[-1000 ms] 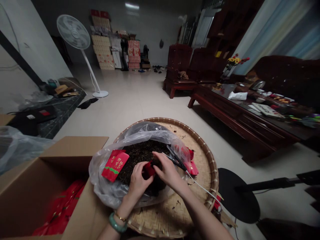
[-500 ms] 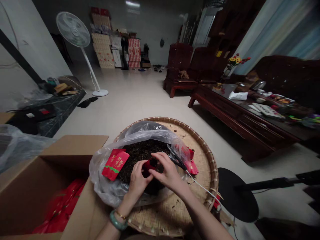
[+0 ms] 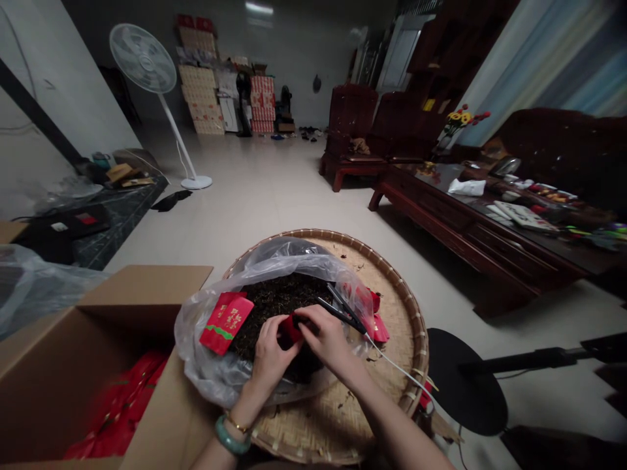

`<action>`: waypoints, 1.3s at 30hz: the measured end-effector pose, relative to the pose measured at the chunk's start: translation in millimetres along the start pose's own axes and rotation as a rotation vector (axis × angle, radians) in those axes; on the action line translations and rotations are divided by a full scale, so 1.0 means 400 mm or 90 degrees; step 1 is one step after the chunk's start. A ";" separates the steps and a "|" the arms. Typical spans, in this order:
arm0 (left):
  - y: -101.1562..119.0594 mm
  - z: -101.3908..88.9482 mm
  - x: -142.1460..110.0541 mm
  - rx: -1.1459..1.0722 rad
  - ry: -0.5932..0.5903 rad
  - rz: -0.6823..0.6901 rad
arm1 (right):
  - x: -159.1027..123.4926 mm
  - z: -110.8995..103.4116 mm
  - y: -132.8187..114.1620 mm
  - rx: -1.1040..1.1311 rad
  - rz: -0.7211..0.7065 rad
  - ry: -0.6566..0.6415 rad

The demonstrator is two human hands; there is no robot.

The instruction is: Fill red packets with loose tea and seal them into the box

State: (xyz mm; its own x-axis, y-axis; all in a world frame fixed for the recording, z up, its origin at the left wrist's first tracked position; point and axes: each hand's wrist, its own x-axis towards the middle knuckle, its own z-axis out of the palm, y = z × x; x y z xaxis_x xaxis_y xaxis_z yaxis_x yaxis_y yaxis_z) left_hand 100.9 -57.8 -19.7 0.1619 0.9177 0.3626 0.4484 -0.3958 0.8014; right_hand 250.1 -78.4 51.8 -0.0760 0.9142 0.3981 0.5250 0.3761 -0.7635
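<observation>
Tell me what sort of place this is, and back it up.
Probably a home's living room: it has dark wooden chairs, a long, low table strewn with small items, and a standing fan. Stacked boxes by the far wall suggest it may double as storage.

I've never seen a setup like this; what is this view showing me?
There's no machine here: these are a person's bare hands, filmed by a head-worn camera looking forward and down. The left hand holds a small red packet; the right hand is at its edge. Below is dark, loose, leafy material in an open plastic bag on a round woven tray. Two flat red packets lie at its left, and a black, two-armed tool at its right.
</observation>
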 end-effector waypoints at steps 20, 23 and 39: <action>0.000 0.005 -0.010 0.063 0.053 0.087 | 0.007 0.008 0.003 -0.095 0.013 -0.025; -0.003 0.002 -0.012 0.075 0.048 0.095 | 0.018 0.009 0.001 -0.103 0.018 -0.038; 0.004 -0.011 -0.022 0.042 0.070 0.099 | -0.011 -0.024 -0.032 0.047 0.038 0.030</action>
State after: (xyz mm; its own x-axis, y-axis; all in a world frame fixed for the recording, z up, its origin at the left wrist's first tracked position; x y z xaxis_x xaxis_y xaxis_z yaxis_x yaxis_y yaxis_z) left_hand 96.5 -66.7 -19.7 0.1388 0.8349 0.5326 0.4830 -0.5266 0.6996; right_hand 251.8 -88.7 64.6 -0.0054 0.9279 0.3728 0.4632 0.3327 -0.8214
